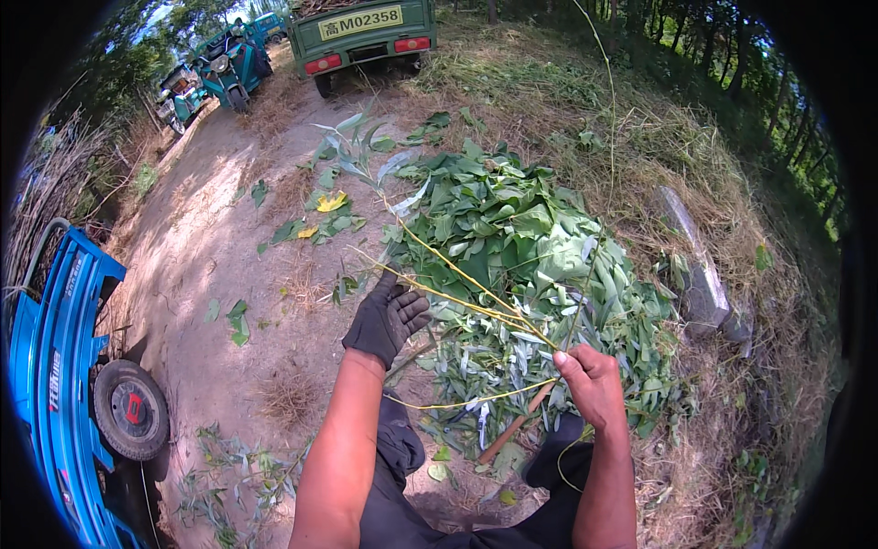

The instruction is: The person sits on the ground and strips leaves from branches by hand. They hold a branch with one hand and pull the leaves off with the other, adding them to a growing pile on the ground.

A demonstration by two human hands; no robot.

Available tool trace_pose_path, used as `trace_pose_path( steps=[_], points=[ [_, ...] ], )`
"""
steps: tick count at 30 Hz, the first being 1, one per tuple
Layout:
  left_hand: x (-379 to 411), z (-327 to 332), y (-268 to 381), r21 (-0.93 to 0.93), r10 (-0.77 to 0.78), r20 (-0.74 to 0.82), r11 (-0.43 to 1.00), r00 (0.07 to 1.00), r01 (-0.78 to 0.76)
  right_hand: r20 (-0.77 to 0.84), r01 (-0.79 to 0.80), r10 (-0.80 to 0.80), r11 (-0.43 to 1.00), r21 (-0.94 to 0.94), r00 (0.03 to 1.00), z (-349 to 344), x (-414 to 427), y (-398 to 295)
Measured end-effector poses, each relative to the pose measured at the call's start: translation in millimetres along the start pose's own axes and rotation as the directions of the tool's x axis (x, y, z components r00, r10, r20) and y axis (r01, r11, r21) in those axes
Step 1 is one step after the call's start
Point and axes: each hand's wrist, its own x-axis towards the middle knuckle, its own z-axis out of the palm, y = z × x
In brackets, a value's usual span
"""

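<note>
My bare right hand [591,384] is closed on the thick ends of several thin yellow willow shoots [473,280]. One of them fans up and left and keeps narrow leaves at its tip. My left hand [391,317], in a dark glove, is beside the shoots with its fingers apart; whether it touches them is hard to tell. Below both hands a big pile of stripped green leaves [507,213] covers the ground. Between my feet lie a brown wooden handle [511,429] and a small tool, perhaps pruning shears [483,424], partly among leaves.
A blue cargo tricycle [58,384] with a black wheel stands at the left. A green truck bed [367,34] is ahead, with teal three-wheelers [230,65] beyond it. A grey stone block [703,295] lies in dry grass at the right.
</note>
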Motion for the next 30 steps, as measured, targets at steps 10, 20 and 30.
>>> trace_pose_path(
  steps=[10,20,30],
  points=[
    [13,-19,-6,-0.212,0.136,0.096,0.971,0.986,-0.114,0.034,-0.01,0.01,1.0,-0.01,0.999,1,-2,0],
    [-9,-1,-3,0.041,0.174,0.016,0.984,0.985,-0.174,-0.004,-0.007,0.006,0.997,-0.075,1.0,7,-2,2],
    [-4,-8,-13,-0.294,0.007,0.222,0.954,0.975,0.061,-0.005,0.004,-0.004,0.997,0.075,1.0,5,1,8]
  ],
)
